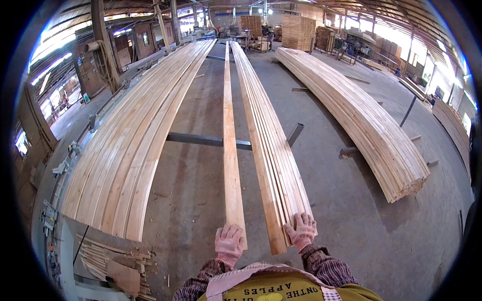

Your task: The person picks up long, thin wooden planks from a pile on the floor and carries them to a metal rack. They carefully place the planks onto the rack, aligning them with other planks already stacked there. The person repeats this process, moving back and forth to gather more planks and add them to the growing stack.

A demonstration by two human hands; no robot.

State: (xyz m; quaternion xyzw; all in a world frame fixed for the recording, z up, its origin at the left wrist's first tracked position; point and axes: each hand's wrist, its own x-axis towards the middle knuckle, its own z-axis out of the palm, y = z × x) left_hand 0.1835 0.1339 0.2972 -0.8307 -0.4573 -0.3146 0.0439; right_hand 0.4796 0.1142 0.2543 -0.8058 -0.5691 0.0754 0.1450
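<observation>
A single long wooden board (229,150) runs away from me at the middle, and my gloved left hand (229,243) grips its near end, fingers curled over the top. To its right lies a stack of long, narrow boards (268,145), set side by side with their near ends uneven. On the right edge of that stack rests my gloved right hand (302,230), its fingers bent over the outer boards near the end. A gap shows between the single board and the stack. Both palms and thumbs are partly hidden.
Wide boards (130,135) lie side by side on the left. A dark metal crossbar (196,139) runs beneath the middle boards. At right, a big bundle of boards (361,120) sits on low supports. Scrap strips (103,258) lie at lower left; wood stacks (298,33) stand far back.
</observation>
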